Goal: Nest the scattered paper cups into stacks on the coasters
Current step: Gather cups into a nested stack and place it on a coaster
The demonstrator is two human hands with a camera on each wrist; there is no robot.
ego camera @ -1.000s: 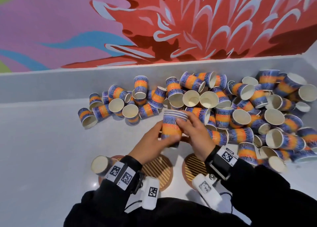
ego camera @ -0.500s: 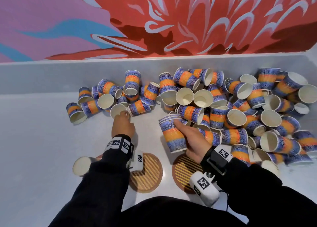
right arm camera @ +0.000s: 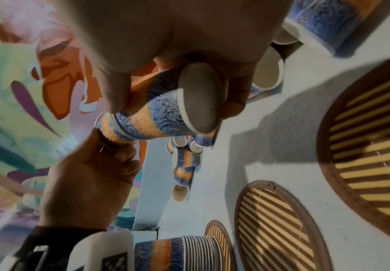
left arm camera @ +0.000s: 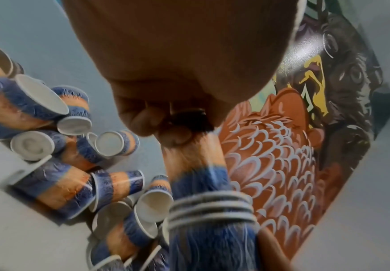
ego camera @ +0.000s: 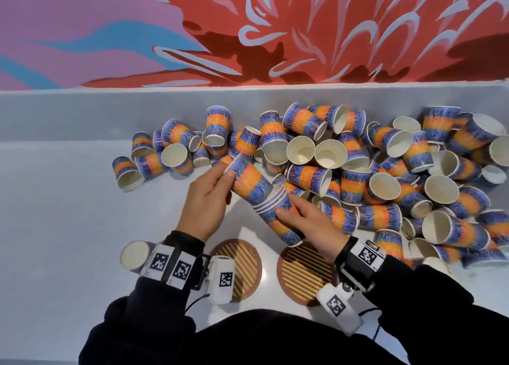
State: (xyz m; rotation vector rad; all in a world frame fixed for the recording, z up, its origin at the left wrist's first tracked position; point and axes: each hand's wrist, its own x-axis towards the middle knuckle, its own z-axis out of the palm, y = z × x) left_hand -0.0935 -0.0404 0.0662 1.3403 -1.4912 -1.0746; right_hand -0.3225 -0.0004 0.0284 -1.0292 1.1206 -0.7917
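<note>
Nearest the body, two round coasters lie side by side at the near edge of the surface: the left coaster and the right coaster, both bare in the head view. A finished stack lies on its side at the left, behind the left wrist.

Just beyond, the right hand is wrapped round a short stack, tilted with its rims toward the left. The left hand pinches a single cup by its base, the cup partly in the stack's mouth.

To finish well, I would keep both axes in line, push straight in until the rims meet, and squeeze lightly so the paper does not buckle. Then stand the stack on a coaster.

Farther back, the loose pile spreads toward the far right corner.
</note>
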